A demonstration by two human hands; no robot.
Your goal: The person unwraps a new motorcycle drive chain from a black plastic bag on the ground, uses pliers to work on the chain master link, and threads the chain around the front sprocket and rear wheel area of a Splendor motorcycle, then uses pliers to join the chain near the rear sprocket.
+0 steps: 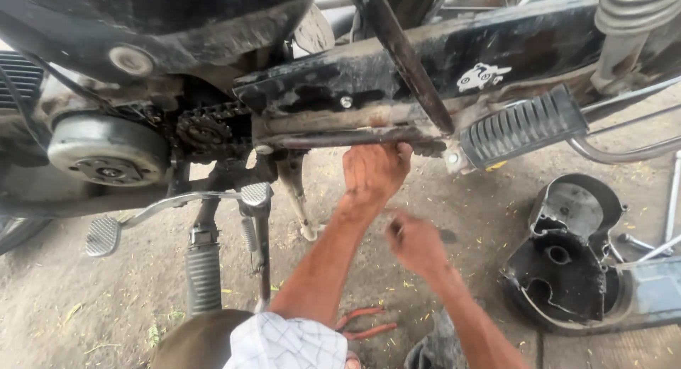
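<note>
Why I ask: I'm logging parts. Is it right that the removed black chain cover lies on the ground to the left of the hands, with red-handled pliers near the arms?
Not quite: the head view shows the black chain cover lying to the right of the hands, not left. The red-handled pliers do lie near the arms.

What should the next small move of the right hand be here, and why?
Probably bring the right hand up to the left hand, which already reaches under the lower edge of the chain cover behind the exposed sprocket. The right hand hangs blurred in mid-air below it; whether it holds anything I cannot tell.
</note>
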